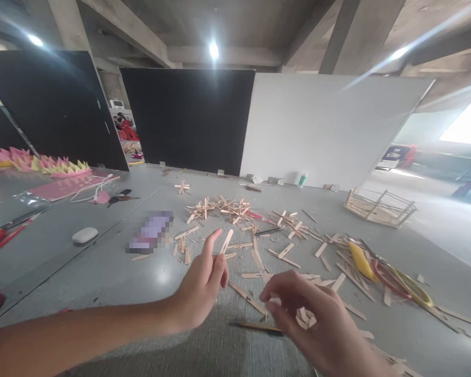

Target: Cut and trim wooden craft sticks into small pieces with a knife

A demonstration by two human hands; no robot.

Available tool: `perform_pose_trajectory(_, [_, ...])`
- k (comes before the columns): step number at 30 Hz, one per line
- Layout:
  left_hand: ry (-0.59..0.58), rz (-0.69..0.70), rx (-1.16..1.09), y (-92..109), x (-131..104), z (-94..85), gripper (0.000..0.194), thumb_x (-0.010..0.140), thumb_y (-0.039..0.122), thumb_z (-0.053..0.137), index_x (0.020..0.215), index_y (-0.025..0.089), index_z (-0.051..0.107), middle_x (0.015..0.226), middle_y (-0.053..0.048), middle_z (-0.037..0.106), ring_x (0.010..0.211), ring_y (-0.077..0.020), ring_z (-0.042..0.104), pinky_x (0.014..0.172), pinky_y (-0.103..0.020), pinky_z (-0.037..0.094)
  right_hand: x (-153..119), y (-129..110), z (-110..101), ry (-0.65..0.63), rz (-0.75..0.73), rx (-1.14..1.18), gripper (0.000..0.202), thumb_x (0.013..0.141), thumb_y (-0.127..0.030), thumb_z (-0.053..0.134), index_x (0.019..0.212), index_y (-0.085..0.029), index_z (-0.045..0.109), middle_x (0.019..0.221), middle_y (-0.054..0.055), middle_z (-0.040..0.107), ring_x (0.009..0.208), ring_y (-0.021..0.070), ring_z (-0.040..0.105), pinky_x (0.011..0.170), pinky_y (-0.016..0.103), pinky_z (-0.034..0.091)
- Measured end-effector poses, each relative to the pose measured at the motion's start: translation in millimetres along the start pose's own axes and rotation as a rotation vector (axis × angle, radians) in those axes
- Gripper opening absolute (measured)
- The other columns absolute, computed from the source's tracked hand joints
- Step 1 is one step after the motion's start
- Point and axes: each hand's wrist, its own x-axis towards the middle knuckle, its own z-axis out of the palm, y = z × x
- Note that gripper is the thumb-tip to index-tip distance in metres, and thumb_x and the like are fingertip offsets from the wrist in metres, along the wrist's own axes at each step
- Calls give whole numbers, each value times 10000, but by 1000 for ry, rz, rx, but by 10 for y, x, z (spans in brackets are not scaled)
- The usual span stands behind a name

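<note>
My left hand (204, 283) is in the middle, its index finger stretched out. A short pale craft stick (227, 241) points up from beside the thumb, gripped there. Lower right, my right hand (317, 324) is curled with thumb and index tips close together. Something small and pale shows between those fingertips; its kind is not clear. Beneath the right hand lie small cut wooden pieces (306, 317). Between the hands a notched craft stick (248, 299) rests on the table, with a dark slim tool (259, 328) nearer me.
Joined stick crosses (227, 209) form a pile farther back. Scissors (402, 283) with red and yellow handles lie right, by a small stick fence (380, 208). Left are a phone (149, 232), a white case (85, 235) and pink-yellow paper petals (65, 166). Black and white panels stand behind.
</note>
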Motion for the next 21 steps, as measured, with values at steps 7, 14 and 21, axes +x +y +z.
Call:
perform_pose_trajectory(7, [-42,35,-39,-210,-82,702,613,1117,494,228,1640,235,42,772,16,583,714,-187,520,767,-359,435,-267,297,77,200,310,277,260,995,-498,539,1034,-245,583,834,25,744,466,102,574,495,244,497])
perform_pose_trajectory(14, [-23,102,-48,-318,-28,1136,667,1104,534,202,1636,158,59,726,1,591,649,-182,545,673,-319,417,-400,463,98,380,535,535,581,801,-770,666,961,-211,642,830,55,739,437,87,541,388,197,353])
perform_pose_trajectory(21, [-84,121,-68,-448,20,1174,686,1108,549,209,1640,182,-23,744,-11,629,643,-179,563,671,-320,424,-482,490,-17,454,516,471,555,826,-753,656,921,-208,678,743,64,744,442,124,581,427,242,454])
